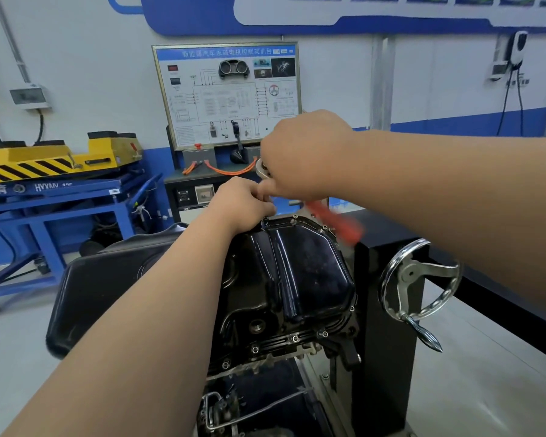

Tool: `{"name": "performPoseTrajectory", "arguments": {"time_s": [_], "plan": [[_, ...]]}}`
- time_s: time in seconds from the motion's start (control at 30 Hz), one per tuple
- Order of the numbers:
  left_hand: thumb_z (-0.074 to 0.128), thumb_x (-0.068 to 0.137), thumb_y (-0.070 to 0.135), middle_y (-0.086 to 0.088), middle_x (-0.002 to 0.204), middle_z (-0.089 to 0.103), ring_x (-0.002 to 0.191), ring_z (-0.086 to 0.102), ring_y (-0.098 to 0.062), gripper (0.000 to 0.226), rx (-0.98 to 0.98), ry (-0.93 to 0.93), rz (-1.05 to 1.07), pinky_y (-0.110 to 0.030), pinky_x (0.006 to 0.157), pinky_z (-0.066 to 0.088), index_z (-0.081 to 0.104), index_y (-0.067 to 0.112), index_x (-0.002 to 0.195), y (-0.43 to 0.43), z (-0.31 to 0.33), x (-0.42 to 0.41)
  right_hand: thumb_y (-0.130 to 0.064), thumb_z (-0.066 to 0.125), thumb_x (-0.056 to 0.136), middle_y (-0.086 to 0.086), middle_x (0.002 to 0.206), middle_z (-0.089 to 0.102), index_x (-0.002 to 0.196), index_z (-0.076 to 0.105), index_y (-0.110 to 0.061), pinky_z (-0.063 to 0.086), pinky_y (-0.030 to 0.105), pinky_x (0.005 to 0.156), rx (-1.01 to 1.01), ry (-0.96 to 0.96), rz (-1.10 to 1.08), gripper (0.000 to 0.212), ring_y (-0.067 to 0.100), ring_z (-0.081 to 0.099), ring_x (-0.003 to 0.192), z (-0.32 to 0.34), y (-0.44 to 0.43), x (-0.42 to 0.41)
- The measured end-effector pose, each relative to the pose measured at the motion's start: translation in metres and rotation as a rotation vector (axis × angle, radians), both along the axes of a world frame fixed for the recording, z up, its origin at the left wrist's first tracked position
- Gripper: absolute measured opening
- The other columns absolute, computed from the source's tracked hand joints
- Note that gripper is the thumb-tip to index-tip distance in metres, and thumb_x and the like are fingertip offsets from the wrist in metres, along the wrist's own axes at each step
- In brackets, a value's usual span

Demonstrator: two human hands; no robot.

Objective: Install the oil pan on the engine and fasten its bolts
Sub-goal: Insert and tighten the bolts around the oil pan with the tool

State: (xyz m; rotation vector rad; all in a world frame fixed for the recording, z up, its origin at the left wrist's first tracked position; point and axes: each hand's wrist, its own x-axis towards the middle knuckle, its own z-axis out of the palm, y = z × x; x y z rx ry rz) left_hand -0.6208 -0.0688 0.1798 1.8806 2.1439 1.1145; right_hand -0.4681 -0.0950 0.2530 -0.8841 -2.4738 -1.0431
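Note:
A glossy black oil pan (300, 272) sits on top of the engine (265, 402), which is mounted in a stand. Several bolts (294, 338) sit in the pan's flange along its near and far edges. My right hand (303, 152) grips a ratchet wrench; its silver head (262, 168) shows at my fingers and its red handle (334, 223), blurred, sticks out below toward the right. My left hand (246, 203) is curled just under the ratchet head, at the pan's far left corner; what its fingers hold is hidden.
A chrome handwheel (420, 279) with a crank knob juts from the black stand on the right. A black drip tray (108, 291) lies left of the engine. Beyond stand a blue lift table (60, 197) with a yellow block and a training panel (227, 96).

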Motion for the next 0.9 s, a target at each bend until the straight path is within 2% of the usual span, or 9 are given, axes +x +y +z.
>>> {"name": "performPoseTrajectory", "arguments": {"time_s": [0.17,0.23,0.27,0.33,0.4,0.53,0.63,0.73,0.9], "plan": [[0.070,0.078,0.009,0.010,0.086,0.069,0.082,0.062,-0.006,0.018,-0.034,-0.076,-0.062,-0.017,0.066,0.043,0.070,0.027,0.078,0.001,-0.001,0.000,-0.014,0.051,0.087,-0.001,0.064,0.035,0.082,0.047,-0.019,0.037,0.034,0.066,0.066,-0.125,0.019,0.008,0.026,0.047,0.066,0.011,0.004,0.004],[0.073,0.079,0.020,0.005,0.090,0.069,0.086,0.063,-0.011,0.005,-0.027,-0.063,-0.028,-0.024,0.073,0.046,0.070,0.022,0.082,0.001,0.000,0.002,-0.023,0.052,0.089,-0.001,0.062,0.034,0.069,0.043,-0.017,0.039,0.030,0.057,0.055,-0.069,0.007,0.023,0.021,0.041,0.054,0.007,0.003,0.003],[0.075,0.078,0.027,0.002,0.089,0.069,0.085,0.062,-0.015,0.012,-0.015,-0.046,-0.015,-0.028,0.075,0.048,0.071,0.018,0.085,0.001,0.000,0.002,-0.032,0.052,0.090,0.000,0.062,0.033,0.062,0.036,-0.018,0.034,0.028,0.051,0.024,-0.020,0.004,0.035,0.018,0.035,0.050,0.003,0.003,0.002],[0.074,0.077,0.031,0.000,0.077,0.067,0.074,0.058,-0.019,0.014,0.010,-0.013,-0.003,-0.027,0.066,0.046,0.070,0.018,0.075,0.000,0.000,0.002,-0.051,0.048,0.090,0.000,0.061,0.032,0.058,0.030,-0.020,0.026,0.026,0.047,-0.067,0.090,-0.003,0.048,0.016,0.030,0.050,-0.005,-0.001,-0.001],[0.072,0.078,0.025,0.003,0.065,0.060,0.066,0.051,-0.017,0.018,0.035,0.026,-0.006,-0.023,0.056,0.039,0.065,0.022,0.062,-0.003,0.000,0.003,-0.054,0.047,0.090,0.000,0.061,0.032,0.058,0.029,-0.019,0.026,0.027,0.047,-0.102,0.118,-0.002,0.050,0.016,0.029,0.050,-0.009,-0.004,-0.005],[0.068,0.080,0.013,0.013,0.072,0.063,0.071,0.057,-0.005,0.017,0.035,0.026,-0.003,-0.017,0.062,0.039,0.065,0.025,0.068,-0.004,0.001,0.001,-0.016,0.050,0.090,0.000,0.064,0.034,0.068,0.039,-0.015,0.029,0.029,0.053,0.096,-0.059,0.035,0.025,0.020,0.037,0.056,0.004,-0.004,-0.007],[0.067,0.081,0.007,0.016,0.080,0.066,0.076,0.059,0.002,0.019,0.009,-0.082,-0.071,-0.013,0.064,0.041,0.069,0.025,0.077,-0.001,0.001,-0.001,-0.005,0.049,0.085,0.004,0.079,0.051,0.088,0.046,-0.019,0.035,0.037,0.073,0.159,-0.162,0.071,0.014,0.027,0.052,0.085,0.007,0.000,-0.004],[0.071,0.081,0.015,0.008,0.084,0.068,0.075,0.060,-0.003,0.007,0.011,-0.095,-0.054,-0.016,0.063,0.042,0.069,0.022,0.079,0.002,-0.001,-0.002,-0.018,0.055,0.089,0.000,0.063,0.038,0.072,0.042,-0.018,0.032,0.029,0.057,0.134,-0.066,0.019,0.021,0.021,0.040,0.055,0.003,0.006,-0.005],[0.076,0.076,0.029,0.002,0.077,0.066,0.071,0.059,-0.013,0.014,0.020,-0.072,0.003,-0.025,0.063,0.045,0.068,0.018,0.076,0.003,-0.002,-0.005,-0.057,0.046,0.088,-0.001,0.062,0.040,0.059,0.040,-0.019,0.025,0.024,0.048,-0.142,0.161,-0.071,0.049,0.016,0.037,0.052,0.000,0.013,0.001]]}}
